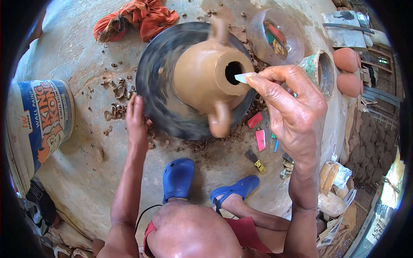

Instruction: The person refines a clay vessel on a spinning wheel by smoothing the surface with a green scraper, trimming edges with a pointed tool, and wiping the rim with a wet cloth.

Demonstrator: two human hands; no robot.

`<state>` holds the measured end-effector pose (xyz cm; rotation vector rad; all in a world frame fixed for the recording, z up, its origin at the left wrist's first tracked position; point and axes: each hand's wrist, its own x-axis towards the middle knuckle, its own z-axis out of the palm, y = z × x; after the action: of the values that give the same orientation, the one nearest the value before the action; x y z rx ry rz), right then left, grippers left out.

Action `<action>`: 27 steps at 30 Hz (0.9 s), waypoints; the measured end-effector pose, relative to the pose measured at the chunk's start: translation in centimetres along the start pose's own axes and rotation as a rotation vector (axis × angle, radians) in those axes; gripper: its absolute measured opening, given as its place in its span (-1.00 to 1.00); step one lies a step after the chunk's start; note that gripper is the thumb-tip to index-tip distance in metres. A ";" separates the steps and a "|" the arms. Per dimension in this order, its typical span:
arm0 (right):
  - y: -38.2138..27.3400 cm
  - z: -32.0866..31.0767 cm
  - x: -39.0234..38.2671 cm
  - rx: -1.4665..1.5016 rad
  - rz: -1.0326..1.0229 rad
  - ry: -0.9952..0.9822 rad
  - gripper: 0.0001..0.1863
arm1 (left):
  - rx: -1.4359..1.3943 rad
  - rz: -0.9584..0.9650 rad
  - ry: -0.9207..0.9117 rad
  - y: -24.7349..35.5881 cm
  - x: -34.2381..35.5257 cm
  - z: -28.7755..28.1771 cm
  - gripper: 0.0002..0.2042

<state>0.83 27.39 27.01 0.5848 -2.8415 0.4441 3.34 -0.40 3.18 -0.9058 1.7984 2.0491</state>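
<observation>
Black wheel (pixel 150 81) beneath, pot (pixel 198 71) beside right grip (pixel 297 105)

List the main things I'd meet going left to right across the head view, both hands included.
Blue-and-white plastic paint bucket → left hand → smooth brown clay vessel with two side handles → right hand → two rounded reddish clay pots.

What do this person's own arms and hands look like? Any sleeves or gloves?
The left hand and right hand are bare, without gloves. The left forearm and right forearm show no sleeves, watches or bracelets. A thin black cord curves beside the left arm.
</observation>
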 end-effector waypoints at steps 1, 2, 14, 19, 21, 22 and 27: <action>0.0 0.1 -0.1 0.009 0.008 0.003 -0.57 | -0.038 0.031 0.008 -0.3 1.0 -0.5 -0.41; 0.3 0.1 -0.4 0.013 0.011 0.007 -0.57 | 0.113 0.089 -0.048 -1.1 0.6 0.0 -0.44; 0.1 0.0 -0.6 -0.016 0.029 -0.004 -0.53 | 0.093 -0.299 -0.202 -3.8 -8.3 2.2 -0.26; -0.4 0.5 -0.7 0.044 0.049 0.038 -0.57 | -0.077 0.038 -0.008 -1.5 -0.3 1.2 -0.18; -0.5 0.7 -0.8 0.053 0.053 0.044 -0.62 | -0.092 0.045 0.015 -0.1 0.7 1.9 -0.26; -0.6 0.7 -0.9 0.051 0.053 0.044 -0.62 | -0.102 0.092 0.005 -0.2 1.3 1.9 -0.29; -1.1 -0.6 -1.2 0.045 0.069 0.050 -0.67 | -0.136 0.091 0.065 0.3 2.1 2.3 -0.39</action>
<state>2.43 26.99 27.53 0.4779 -2.8173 0.5285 0.93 1.37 2.22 -0.9544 1.7813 2.2461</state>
